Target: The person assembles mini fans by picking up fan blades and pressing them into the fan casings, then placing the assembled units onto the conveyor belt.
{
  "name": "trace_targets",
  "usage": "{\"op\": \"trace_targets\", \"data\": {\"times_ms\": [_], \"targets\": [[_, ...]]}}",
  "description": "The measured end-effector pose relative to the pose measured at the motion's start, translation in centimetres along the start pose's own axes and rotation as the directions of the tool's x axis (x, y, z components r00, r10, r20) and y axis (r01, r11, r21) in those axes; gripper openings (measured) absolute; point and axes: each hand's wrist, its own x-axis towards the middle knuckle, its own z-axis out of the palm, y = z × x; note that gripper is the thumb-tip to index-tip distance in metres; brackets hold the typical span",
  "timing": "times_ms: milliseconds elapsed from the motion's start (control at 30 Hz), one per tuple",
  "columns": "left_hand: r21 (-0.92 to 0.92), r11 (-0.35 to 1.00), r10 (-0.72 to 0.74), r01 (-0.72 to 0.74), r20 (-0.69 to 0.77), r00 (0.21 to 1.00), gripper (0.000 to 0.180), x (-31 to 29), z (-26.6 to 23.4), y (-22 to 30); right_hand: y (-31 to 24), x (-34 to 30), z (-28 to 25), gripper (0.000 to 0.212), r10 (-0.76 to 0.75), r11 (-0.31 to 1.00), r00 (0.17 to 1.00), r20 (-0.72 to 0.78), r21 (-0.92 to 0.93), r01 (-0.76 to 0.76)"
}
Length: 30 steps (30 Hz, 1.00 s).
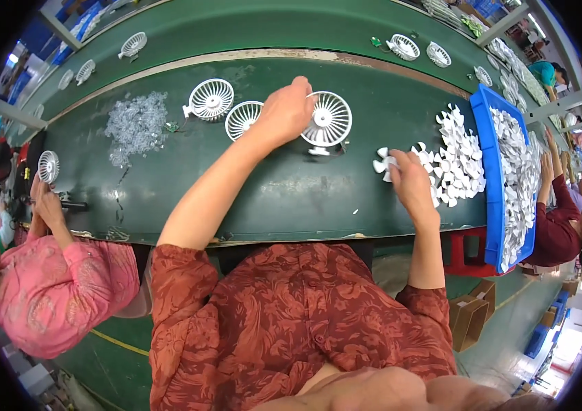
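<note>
White fan grille (329,120) at upper centre sits clamped under the left hand (285,113) while the right hand (407,179) pinches a white impeller (382,163); best seat it squarely.

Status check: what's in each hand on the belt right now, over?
Left hand gripping round white fan grille on the green belt. Right hand holding a white fan blade beside the blade pile. Nothing between the hands.
</note>
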Motion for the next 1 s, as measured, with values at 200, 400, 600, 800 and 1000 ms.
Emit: {"op": "trace_targets", "data": {"times_ms": [200,400,600,800,1000], "targets": [[-0.834,0.41,-0.249,0.369,0.287,0.925,0.031,-5.0,1.2,-0.8,-3.8,1.1,-0.2,0.036,-0.226,0.965,0.966,0.124,0.166,0.204],[-0.875,0.228,-0.156,0.428,0.401,0.903,0.04,-6.7,1.4,-1.8,-4.2,1.8,0.3,0.031,-0.036,0.991,0.985,0.166,0.135,0.014],[-0.897,0.197,-0.132,0.395,0.375,0.918,0.044,-7.3,2.0,-2.3,-10.7,1.8,-0.7,0.033,-0.221,0.933,0.953,-0.209,0.239,0.269],[-0.912,0.256,-0.146,0.321,0.291,0.945,0.033,-8.1,2.7,-1.9,-12.8,2.5,2.4,0.035,-0.333,0.933,0.937,-0.108,0.105,0.344],[-0.818,0.562,-0.112,0.123,0.072,0.991,0.033,-8.1,3.2,-2.2,-12.3,2.5,3.0,0.037,-0.323,0.905,0.924,-0.206,0.217,0.365]]}}
